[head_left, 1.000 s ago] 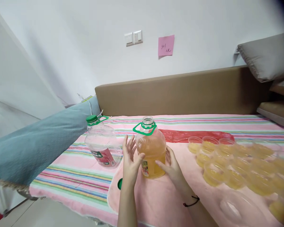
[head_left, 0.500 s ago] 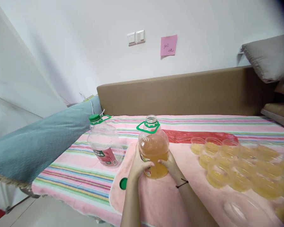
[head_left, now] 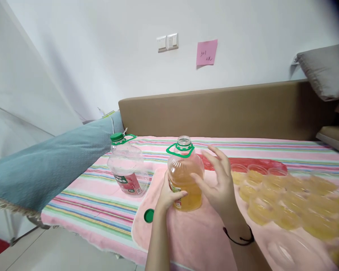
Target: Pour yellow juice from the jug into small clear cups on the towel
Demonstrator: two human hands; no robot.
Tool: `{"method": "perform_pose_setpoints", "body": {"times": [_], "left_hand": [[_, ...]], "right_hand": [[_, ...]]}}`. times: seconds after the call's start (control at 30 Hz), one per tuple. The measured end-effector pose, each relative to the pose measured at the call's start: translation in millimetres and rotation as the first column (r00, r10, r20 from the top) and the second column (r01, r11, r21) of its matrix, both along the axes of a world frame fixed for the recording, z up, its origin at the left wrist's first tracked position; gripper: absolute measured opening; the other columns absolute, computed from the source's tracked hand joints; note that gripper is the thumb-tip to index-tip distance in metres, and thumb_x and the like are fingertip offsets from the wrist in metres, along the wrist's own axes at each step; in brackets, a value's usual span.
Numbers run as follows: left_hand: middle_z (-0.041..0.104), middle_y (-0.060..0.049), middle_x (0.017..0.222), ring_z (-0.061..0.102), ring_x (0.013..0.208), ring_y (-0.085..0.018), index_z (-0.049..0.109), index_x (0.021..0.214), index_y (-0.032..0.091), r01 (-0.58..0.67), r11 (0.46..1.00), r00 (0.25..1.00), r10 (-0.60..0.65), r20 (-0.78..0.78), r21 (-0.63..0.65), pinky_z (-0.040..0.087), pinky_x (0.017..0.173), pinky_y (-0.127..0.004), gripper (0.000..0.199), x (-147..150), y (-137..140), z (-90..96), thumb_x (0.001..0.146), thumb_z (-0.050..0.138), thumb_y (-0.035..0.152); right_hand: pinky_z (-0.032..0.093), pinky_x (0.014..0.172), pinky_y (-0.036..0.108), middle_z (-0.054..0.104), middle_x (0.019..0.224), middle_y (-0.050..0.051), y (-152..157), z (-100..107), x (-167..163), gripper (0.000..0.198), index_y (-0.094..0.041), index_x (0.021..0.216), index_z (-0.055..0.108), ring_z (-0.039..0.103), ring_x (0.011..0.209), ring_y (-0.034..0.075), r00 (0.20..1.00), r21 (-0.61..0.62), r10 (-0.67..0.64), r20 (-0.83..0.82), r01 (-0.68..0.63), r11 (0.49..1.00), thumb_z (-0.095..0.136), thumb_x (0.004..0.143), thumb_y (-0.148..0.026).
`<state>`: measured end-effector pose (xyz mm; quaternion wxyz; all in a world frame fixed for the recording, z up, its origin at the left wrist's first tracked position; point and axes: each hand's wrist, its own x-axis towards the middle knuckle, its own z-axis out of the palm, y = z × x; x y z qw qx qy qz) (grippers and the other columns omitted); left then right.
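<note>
A large clear plastic bottle (head_left: pixel 188 180) of amber liquid stands upright on a pink mat, uncapped, with a green carry ring round its neck. My left hand (head_left: pixel 169 194) grips its lower left side, thumb across the front. My right hand (head_left: pixel 219 180) is raised at the bottle's right, fingers spread and holding nothing; its thumb overlaps the bottle, and I cannot tell whether it touches. The loose green cap (head_left: pixel 148 215) lies on the mat to the left of my left hand. Further left stands a second bottle (head_left: pixel 127 171), capped in green and seemingly without liquid.
Several clear plastic cups (head_left: pixel 285 203) of yellow liquid crowd the right side. A red plastic bag (head_left: pixel 257 165) lies behind them. Near the front right is a clear plastic piece (head_left: pixel 288 248). A brown headboard (head_left: pixel 214 114) runs along the back, and a blue cloth-covered surface (head_left: pixel 59 154) is at left.
My right hand has let go of the bottle's right side, risen and spread its fingers. My left hand keeps its hold. The view has shifted slightly.
</note>
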<state>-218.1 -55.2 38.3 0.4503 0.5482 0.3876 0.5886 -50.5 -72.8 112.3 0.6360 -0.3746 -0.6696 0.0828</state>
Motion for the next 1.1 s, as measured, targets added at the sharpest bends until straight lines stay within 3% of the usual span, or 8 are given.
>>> {"method": "perform_pose_setpoints", "body": {"times": [0.13,0.33,0.5,0.6,0.7,0.83,0.97,1.1], "left_hand": [[0.046,-0.014,0.144,0.042,0.135,-0.032,0.036,0.138,0.021,0.009,0.997,1.0,-0.009,-0.003,0.071,0.034,0.112,-0.043,0.098,-1,1,-1.5,0.054,0.086,0.036],[0.049,-0.014,0.14,0.045,0.132,-0.032,0.035,0.137,0.02,-0.004,0.999,1.0,0.005,-0.031,0.039,0.037,0.109,-0.044,0.099,-2,2,-5.0,0.054,0.086,0.035],[0.048,-0.015,0.141,0.044,0.133,-0.032,0.036,0.136,0.019,-0.007,1.0,1.0,0.007,-0.01,0.007,0.036,0.11,-0.043,0.1,-2,2,-5.1,0.051,0.086,0.033],[0.048,-0.016,0.14,0.045,0.132,-0.032,0.036,0.136,0.019,0.001,1.0,1.0,-0.001,0.009,-0.015,0.036,0.109,-0.042,0.101,-1,2,-3.5,0.05,0.086,0.033],[0.049,-0.016,0.14,0.044,0.132,-0.032,0.036,0.136,0.019,0.015,0.999,0.999,-0.014,0.035,-0.029,0.036,0.109,-0.041,0.104,-2,2,-5.2,0.047,0.088,0.033],[0.049,-0.014,0.14,0.044,0.132,-0.032,0.037,0.138,0.021,0.074,0.997,0.995,-0.071,0.073,-0.036,0.038,0.107,-0.04,0.104,-6,3,-12.1,0.048,0.089,0.034],[0.05,-0.012,0.14,0.044,0.132,-0.031,0.038,0.139,0.023,0.067,0.997,0.996,-0.065,0.059,-0.035,0.036,0.108,-0.04,0.104,-8,4,-14.3,0.05,0.088,0.034],[0.048,-0.012,0.142,0.04,0.135,-0.032,0.036,0.141,0.023,0.045,0.998,0.998,-0.044,0.034,-0.044,0.034,0.11,-0.041,0.107,-7,3,-11.2,0.048,0.089,0.035]], "right_hand": [[0.041,0.095,0.049,0.058,0.117,0.007,4,41,-18,0.025,-0.029,0.108,0.068,0.052,0.108,0.028,0.954,0.256,-0.207,0.215,0.149,0.955,0.06,0.087,-0.017],[0.041,0.093,0.048,0.061,0.112,0.003,24,32,-1,0.025,-0.032,0.093,0.072,0.051,0.107,0.026,0.95,0.314,-0.226,0.217,0.151,0.937,0.057,0.087,-0.012],[0.04,0.101,0.05,0.053,0.126,0.006,34,28,25,0.021,-0.03,0.104,0.07,0.047,0.119,0.028,0.975,0.191,-0.103,0.195,0.065,0.979,0.06,0.087,-0.023],[0.037,0.107,0.05,0.044,0.141,0.006,39,10,29,0.044,-0.034,0.131,0.052,0.042,0.131,0.027,0.992,0.035,0.122,0.002,-0.122,0.992,0.061,0.088,-0.034],[0.033,0.112,0.05,0.039,0.15,0.008,46,-31,25,0.062,-0.034,0.142,0.037,0.035,0.139,0.027,0.896,-0.117,0.316,-0.311,-0.366,0.923,0.06,0.087,-0.053],[0.026,0.113,0.06,0.03,0.155,0.014,51,-66,13,0.094,-0.03,0.147,0.029,0.028,0.142,0.034,0.848,-0.224,0.39,-0.359,-0.484,0.846,0.064,0.071,-0.072],[0.028,0.114,0.056,0.032,0.154,0.007,42,-30,8,0.065,-0.033,0.144,0.034,0.03,0.142,0.029,0.96,0.018,0.181,-0.214,-0.181,0.983,0.06,0.087,-0.05],[0.039,0.106,0.051,0.066,0.116,0.003,30,13,7,0.024,-0.029,0.112,0.064,0.053,0.119,0.025,0.998,0.219,0.04,0.053,-0.05,0.975,0.06,0.089,-0.024]]}}
